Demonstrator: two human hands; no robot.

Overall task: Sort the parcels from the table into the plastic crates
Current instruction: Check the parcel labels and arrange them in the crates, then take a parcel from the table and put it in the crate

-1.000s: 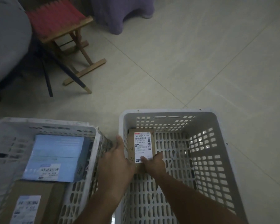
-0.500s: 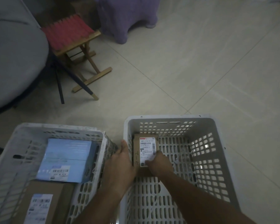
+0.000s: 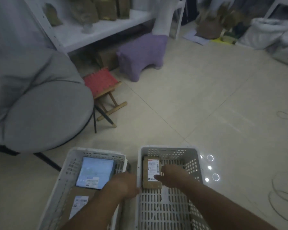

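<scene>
Cardboard is lying flat in the far left corner of the white perforated plastic crate on the right [image 3: 196, 163]: a small brown parcel with a white shipping label [image 3: 152, 171], label up, long axis running away from the person. It looks stiff and light, best gripped along its long edges. Right hand [image 3: 170, 174] is resting fingers loosely on the label; left hand [image 3: 125, 184] is sitting open against the crate's left rim, clamping nothing.

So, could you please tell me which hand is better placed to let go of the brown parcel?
Right. The right hand lies on the brown parcel; the left hand is at the crate rim.
</scene>
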